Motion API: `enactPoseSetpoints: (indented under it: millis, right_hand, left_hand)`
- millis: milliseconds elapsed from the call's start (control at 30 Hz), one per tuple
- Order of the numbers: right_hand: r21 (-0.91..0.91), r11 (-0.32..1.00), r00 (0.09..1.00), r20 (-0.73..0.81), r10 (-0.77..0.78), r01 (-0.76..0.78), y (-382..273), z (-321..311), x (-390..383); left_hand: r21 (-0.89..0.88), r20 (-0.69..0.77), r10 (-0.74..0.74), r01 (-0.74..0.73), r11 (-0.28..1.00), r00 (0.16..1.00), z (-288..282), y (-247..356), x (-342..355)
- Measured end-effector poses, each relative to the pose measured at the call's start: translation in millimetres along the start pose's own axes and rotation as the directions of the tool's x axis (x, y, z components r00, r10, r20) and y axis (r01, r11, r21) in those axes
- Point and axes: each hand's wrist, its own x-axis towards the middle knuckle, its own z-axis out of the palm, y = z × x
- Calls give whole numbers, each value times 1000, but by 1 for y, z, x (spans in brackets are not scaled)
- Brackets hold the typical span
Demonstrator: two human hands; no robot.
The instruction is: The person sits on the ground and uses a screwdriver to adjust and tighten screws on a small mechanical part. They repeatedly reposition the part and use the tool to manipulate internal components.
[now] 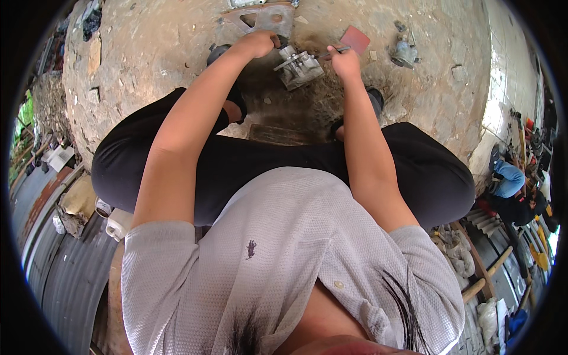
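Note:
A grey cast-metal part [300,71], which looks like a carburetor, sits on the ground between my feet. My left hand [259,44] is at its upper left, fingers curled round a dark piece at that end. From the right, my right hand [345,61] grips a slim metal tool [333,52] that points toward the metal part. What its tip touches is too small to tell. Just beyond my right hand lies a reddish-brown square sheet [356,39], perhaps sandpaper.
Another metal part [404,54] rests on the ground to the right. A flat metal plate with a triangular hole [260,20] lies at the far side. Corrugated sheets [65,278] are at the left, and a person in blue jeans [507,178] is at the far right.

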Motion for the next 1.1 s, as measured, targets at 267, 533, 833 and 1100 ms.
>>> enactPoseSetpoints:
  millis: [267, 533, 833, 1100]
  right_hand:
    - [0, 1000, 997, 73, 13, -13, 7, -2, -15]
    - [166, 985, 964, 249, -97, 56, 2, -5, -2]
    - [253, 962, 979, 197, 49, -99, -3, -3, 22]
    - [187, 965, 979, -52, 198, -185, 28, -15, 47]
  left_hand:
    - [-26, -25, -21, 21, 999, 999, 4, 1, 2]
    - [10, -36, 7, -7, 1000, 999, 14, -12, 16]
    - [-76, 13, -2, 3, 997, 1000, 6, -5, 4]
    - [4, 30, 18, -18, 1000, 999, 1, -5, 2]
